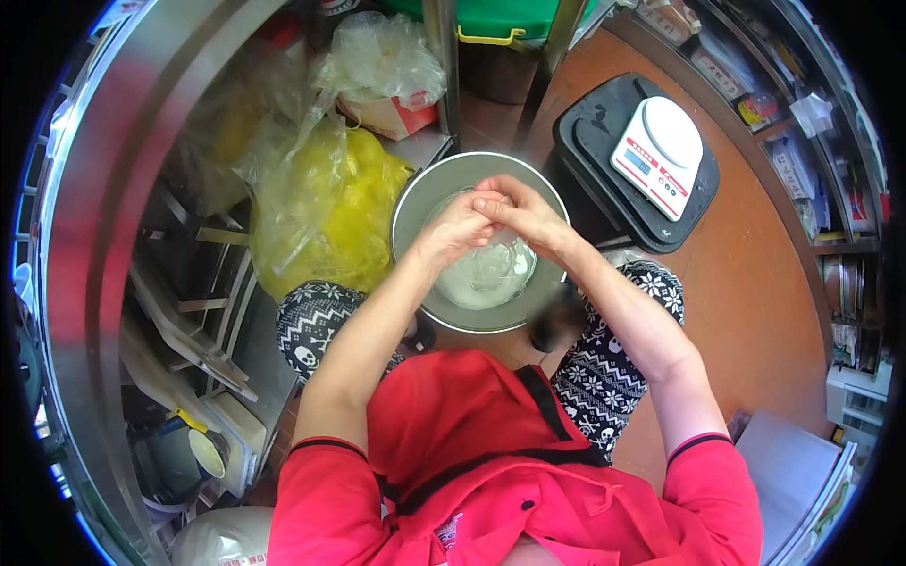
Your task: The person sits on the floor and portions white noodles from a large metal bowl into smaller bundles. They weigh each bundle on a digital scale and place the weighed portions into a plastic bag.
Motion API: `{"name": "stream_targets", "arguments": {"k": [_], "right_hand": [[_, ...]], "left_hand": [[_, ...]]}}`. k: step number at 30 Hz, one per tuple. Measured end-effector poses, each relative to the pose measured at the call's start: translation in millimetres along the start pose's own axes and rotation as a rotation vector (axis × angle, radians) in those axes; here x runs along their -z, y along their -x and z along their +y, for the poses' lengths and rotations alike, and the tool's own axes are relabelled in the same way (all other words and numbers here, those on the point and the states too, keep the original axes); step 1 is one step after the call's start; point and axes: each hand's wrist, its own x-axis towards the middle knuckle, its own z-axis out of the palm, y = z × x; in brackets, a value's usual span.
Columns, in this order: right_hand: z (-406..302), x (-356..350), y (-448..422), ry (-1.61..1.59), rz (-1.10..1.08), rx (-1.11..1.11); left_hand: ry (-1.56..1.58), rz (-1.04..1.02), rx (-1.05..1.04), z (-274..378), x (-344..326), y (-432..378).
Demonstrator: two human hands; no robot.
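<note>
My left hand (pixel 460 228) and my right hand (pixel 525 212) are clasped together above a round bucket (pixel 444 175) with grey inner walls and a pale rim. The right thumb crosses over the left fingers, and the palms face each other. Anything between them is hidden. Below my wrists, a glossy, translucent whitish mass (pixel 488 279) fills the bottom of the bucket; I cannot tell whether it is liquid, thin strands or plastic film. The bucket stands on the floor between my knees.
A white digital kitchen scale (pixel 662 159) sits on a black lidded bin (pixel 591 152) at right. Yellow and clear plastic bags (pixel 340 219) crowd the bucket's left side. Folded chairs (pixel 187 322) lean farther left. Loaded shelves (pixel 793 127) line the right; a metal table leg (pixel 446 71) stands behind.
</note>
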Motion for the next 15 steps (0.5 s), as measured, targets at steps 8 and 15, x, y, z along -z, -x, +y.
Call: {"name": "stream_targets", "arguments": {"k": [8, 15], "right_hand": [[-25.2, 5.0, 4.7, -0.135, -0.118, 0.079], [-38.8, 22.3, 17.0, -0.177, -0.125, -0.019]], "left_hand": [[0.022, 0.013, -0.095, 28.4, -2.5, -2.9], [-0.272, 0.152, -0.090, 36.2, 20.9, 8.4]]}}
